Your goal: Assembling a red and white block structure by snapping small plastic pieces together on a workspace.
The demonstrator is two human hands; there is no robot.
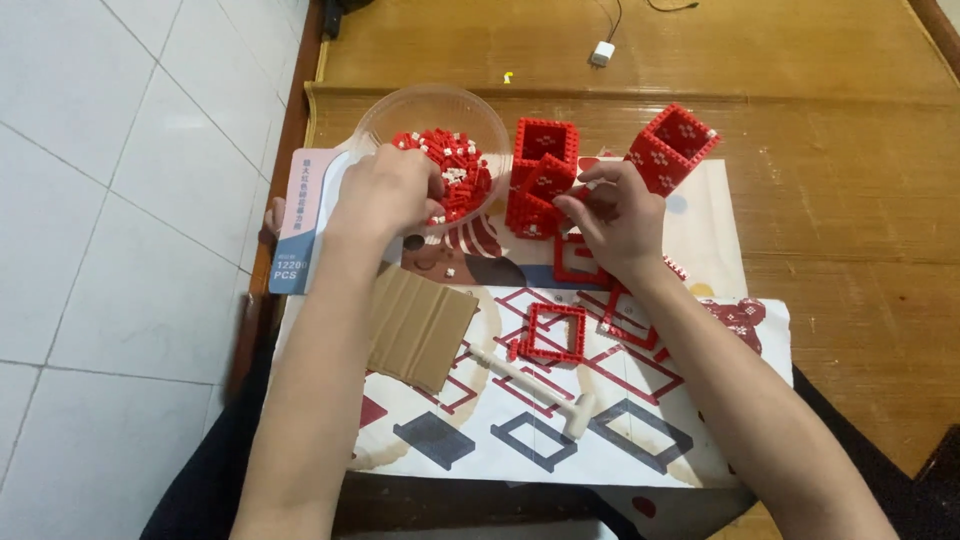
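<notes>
My left hand (388, 192) reaches into a clear plastic bowl (432, 108) heaped with small red bricks (455, 170), its fingers curled down among them. My right hand (617, 212) pinches a small red brick assembly (552, 180) in front of a hollow square red tower (545, 150). Another hollow red tower (673, 145) stands tilted just beyond my right hand. A flat red square frame (552, 333) lies on the printed instruction sheet (520, 420) nearer to me, with other red frame pieces (625, 320) by my right wrist.
A brown cardboard piece (420, 325) and a white plastic tool (545, 392) lie on the sheet. A box (298, 215) lies under my left forearm. Behind is a wooden floor (850, 200) with a white plug (601, 53); white tiles (120, 200) lie to the left.
</notes>
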